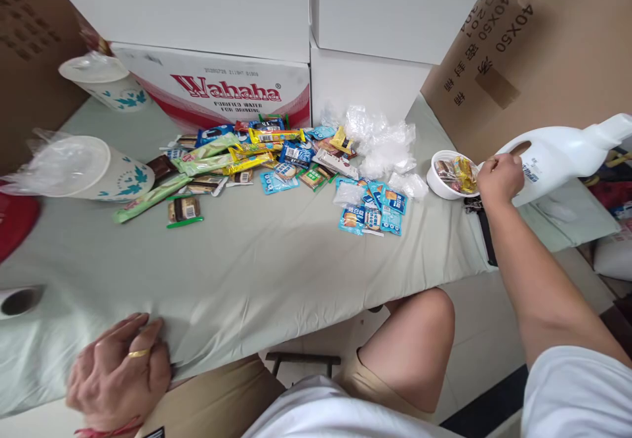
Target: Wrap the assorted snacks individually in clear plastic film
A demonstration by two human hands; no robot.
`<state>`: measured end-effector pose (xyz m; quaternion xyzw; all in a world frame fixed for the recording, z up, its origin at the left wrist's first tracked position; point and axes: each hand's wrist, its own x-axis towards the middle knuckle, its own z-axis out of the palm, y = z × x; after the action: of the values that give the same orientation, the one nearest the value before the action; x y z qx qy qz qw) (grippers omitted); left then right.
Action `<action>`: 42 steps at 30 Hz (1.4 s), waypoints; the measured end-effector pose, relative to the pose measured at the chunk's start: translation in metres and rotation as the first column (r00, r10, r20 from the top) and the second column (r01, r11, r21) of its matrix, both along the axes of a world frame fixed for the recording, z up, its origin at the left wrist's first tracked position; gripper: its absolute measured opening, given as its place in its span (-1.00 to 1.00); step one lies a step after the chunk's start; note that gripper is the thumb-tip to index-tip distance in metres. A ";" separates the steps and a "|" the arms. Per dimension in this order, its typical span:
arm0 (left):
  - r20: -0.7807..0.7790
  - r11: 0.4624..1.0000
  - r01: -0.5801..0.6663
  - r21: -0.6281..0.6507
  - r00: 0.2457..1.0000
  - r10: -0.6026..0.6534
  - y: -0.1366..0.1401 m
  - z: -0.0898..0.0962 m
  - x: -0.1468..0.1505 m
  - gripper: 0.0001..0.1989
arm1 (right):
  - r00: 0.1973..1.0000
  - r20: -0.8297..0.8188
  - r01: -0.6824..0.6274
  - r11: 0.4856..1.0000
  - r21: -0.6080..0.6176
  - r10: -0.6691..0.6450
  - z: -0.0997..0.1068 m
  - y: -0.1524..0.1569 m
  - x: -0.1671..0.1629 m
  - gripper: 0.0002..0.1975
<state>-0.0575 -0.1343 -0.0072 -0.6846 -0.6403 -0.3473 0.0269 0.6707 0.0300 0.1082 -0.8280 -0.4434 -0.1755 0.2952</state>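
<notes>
The left hand is rested, fingers curled, on the cloth. The bowl, near the cloth's right edge, is overlapped by the right hand, also curled; in neither can a grip be told. By a sideways nudge, bowl or bottle could be toppled.

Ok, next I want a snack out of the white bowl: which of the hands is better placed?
Probably the right hand: it is at the edge of the white bowl of wrapped snacks, though contact is unclear. The left hand rests at the near edge of the table, far to the left.
</notes>
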 end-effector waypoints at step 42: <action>0.939 0.552 0.833 -0.026 -0.169 0.300 0.161 0.023 0.221 -0.26 | 0.095 -0.789 -0.583 0.676 0.450 0.607 -0.083 -0.051 -0.327 -0.84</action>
<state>0.1631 0.0269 0.0156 -0.2776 -0.3037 -0.4234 -0.8072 0.3432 -0.0210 0.0250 -0.5255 -0.4999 0.4305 0.5372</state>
